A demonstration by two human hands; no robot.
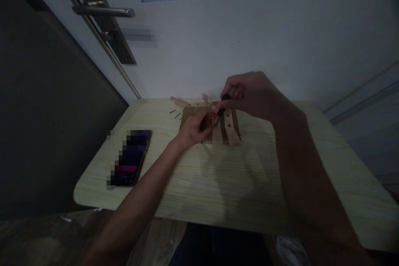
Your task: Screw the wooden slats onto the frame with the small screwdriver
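My right hand (pixel 243 93) is closed around the black handle of a screwdriver (pixel 223 104), which points down at a light wooden piece (pixel 217 135). My left hand (pixel 195 126) rests low over the work, thumb and fingers curled together against that piece beside the screwdriver's lower end. What sits between its fingertips is too small to make out. Just to the right lies a second wooden piece (pixel 232 131) with dark holes and an angled end. Both pieces lie on a brown board (pixel 188 112), partly hidden under my left hand.
More wooden strips (pixel 179 102) lie behind the board by the white door (pixel 264 29). Several loose screws (pixel 177 115) are on the table (pixel 187 187), left of the board. A phone (pixel 132 158) lies at the table's left side. A metal door handle (pixel 104 11) juts out above.
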